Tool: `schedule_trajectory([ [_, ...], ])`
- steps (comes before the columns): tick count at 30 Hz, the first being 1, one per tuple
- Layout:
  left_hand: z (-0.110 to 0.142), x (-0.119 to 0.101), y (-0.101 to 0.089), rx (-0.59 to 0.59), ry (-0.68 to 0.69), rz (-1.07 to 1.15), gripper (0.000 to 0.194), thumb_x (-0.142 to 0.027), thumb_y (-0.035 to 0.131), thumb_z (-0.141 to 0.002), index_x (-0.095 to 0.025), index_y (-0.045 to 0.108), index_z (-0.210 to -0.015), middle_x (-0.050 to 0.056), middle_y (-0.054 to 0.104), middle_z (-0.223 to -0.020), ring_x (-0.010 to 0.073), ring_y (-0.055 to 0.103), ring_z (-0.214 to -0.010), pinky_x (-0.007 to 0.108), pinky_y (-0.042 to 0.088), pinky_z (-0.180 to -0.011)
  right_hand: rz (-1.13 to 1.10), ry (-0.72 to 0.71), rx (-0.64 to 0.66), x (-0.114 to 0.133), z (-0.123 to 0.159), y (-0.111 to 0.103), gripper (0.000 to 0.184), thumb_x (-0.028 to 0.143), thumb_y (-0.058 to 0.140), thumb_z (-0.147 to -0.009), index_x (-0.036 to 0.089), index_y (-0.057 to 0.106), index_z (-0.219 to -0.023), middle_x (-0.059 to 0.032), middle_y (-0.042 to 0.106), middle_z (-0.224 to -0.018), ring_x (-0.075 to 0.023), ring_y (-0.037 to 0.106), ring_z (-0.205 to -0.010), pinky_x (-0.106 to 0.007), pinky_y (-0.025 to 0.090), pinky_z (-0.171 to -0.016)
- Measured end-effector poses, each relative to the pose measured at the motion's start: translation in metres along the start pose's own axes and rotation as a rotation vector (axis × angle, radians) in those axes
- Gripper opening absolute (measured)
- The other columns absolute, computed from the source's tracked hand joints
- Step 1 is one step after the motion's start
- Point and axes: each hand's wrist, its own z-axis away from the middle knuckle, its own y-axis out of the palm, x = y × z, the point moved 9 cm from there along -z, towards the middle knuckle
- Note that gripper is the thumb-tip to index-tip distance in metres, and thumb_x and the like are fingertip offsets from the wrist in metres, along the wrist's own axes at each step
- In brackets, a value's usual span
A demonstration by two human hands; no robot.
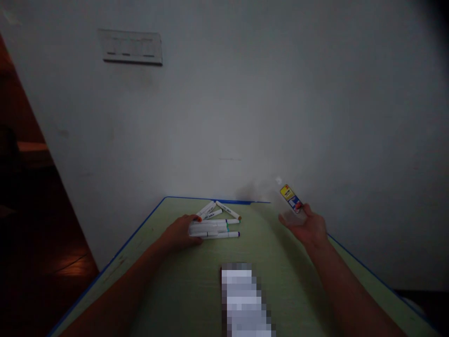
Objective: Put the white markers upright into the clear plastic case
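Note:
My left hand [182,230] rests low over the table, its fingers and thumb closed about the near end of a clear plastic case [212,229]. White markers [224,235] with coloured ends lie in or right beside that case; which of them are inside I cannot tell. Just behind it, several more loose white markers [228,209] lie at angles. Raised above the table on the right, my right hand [310,227] grips a clear plastic sleeve [292,199] with a yellow and blue label. The sleeve tilts up to the left, and its transparent edges are hard to make out.
The pale green table [189,290] has a blue edge and meets a grey wall [245,117] at the back. A pixelated flat object [243,299] lies at the front middle. A switch panel [131,47] is on the wall. Left of the table is a dark floor.

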Motion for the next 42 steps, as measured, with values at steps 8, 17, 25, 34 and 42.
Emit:
schedule_trajectory([
  [8, 0.000, -0.002, 0.001, 0.040, -0.011, -0.066, 0.074, -0.039, 0.067, -0.060, -0.016, 0.041, -0.125, 0.012, 0.046, -0.129, 0.0272, 0.046, -0.113, 0.035, 0.037, -0.095, -0.766, 0.243, 0.134, 0.014, 0.028, 0.084, 0.015, 0.032, 0.063, -0.071, 0.026, 0.063, -0.085, -0.0008, 0.067, -0.098, -0.0200, 0.060, -0.094, -0.041, 0.049, -0.084],
  [17, 0.000, 0.000, 0.002, 0.055, -0.016, -0.107, 0.086, -0.040, 0.071, -0.057, -0.014, 0.035, -0.131, 0.014, 0.041, -0.134, 0.0289, 0.042, -0.118, 0.038, 0.034, -0.099, -0.292, 0.207, 0.224, 0.021, 0.036, 0.108, 0.046, 0.016, 0.077, -0.046, 0.017, 0.064, -0.090, -0.0056, 0.069, -0.093, -0.0256, 0.062, -0.091, -0.045, 0.044, -0.092],
  [25, -0.001, -0.004, 0.003, 0.044, 0.030, -0.045, 0.091, -0.040, 0.072, -0.056, -0.012, 0.032, -0.133, 0.015, 0.036, -0.137, 0.0287, 0.039, -0.121, 0.037, 0.032, -0.101, -0.038, 0.264, 0.182, -0.007, 0.030, 0.082, 0.049, 0.011, 0.071, -0.042, 0.015, 0.060, -0.090, -0.0063, 0.069, -0.088, -0.0249, 0.064, -0.081, -0.042, 0.049, -0.082],
  [34, -0.001, -0.008, 0.014, 0.071, 0.072, -0.083, 0.073, -0.046, 0.063, -0.066, -0.017, 0.042, -0.130, 0.015, 0.029, -0.141, 0.0282, 0.029, -0.129, 0.038, 0.025, -0.106, -0.017, 0.201, 0.231, -0.019, 0.034, 0.078, 0.050, 0.018, 0.074, -0.046, 0.016, 0.057, -0.093, -0.0090, 0.067, -0.096, -0.0256, 0.063, -0.088, -0.043, 0.049, -0.085],
  [42, -0.005, -0.006, 0.015, 0.050, 0.053, -0.146, 0.056, -0.043, 0.047, -0.078, -0.015, 0.047, -0.126, 0.015, 0.034, -0.138, 0.0260, 0.031, -0.128, 0.039, 0.025, -0.105, -0.047, 0.192, 0.394, -0.014, 0.043, 0.103, 0.053, 0.021, 0.074, -0.049, 0.017, 0.056, -0.099, -0.0089, 0.063, -0.109, -0.0250, 0.060, -0.098, -0.044, 0.044, -0.093],
])
